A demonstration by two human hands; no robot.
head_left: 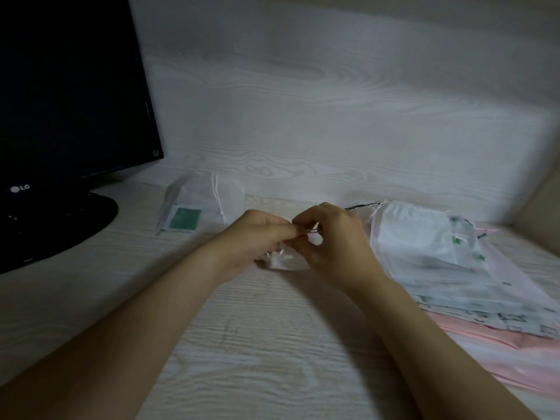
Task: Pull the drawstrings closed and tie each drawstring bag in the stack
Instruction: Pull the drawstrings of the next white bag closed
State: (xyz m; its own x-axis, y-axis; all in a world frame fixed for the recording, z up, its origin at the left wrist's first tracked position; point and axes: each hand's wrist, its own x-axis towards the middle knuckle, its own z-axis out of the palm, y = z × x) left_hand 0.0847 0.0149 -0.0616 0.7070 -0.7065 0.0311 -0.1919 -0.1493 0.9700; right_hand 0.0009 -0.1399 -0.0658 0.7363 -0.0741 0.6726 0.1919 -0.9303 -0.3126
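Pale wood grain covers both the bench (242, 344) and the wall behind it, dimly lit. At the left stands a dark monitor (69, 86) on a round black base. Near the middle of the bench, both bare hands meet over a small white bag (286, 262), which lies crumpled on the surface directly beneath them, partly hidden by the fingers. The left hand (257, 234) is curled, its fingertips pinching one end of a thin string (309, 234); the right hand (330, 237) pinches the other end, thumb and forefinger closed on it, so that the string runs short and taut between the two hands just above the bag. Whether a knot has formed cannot be told. To the right of the right hand, just beside it, lies the stack (439, 262) of flat translucent bags, white ones on top, some with green stars, pink ones beneath, with loose strings trailing at the far edge. Behind the left hand, well apart from it, a white pouch (209, 201) with a green label lies near the wall.
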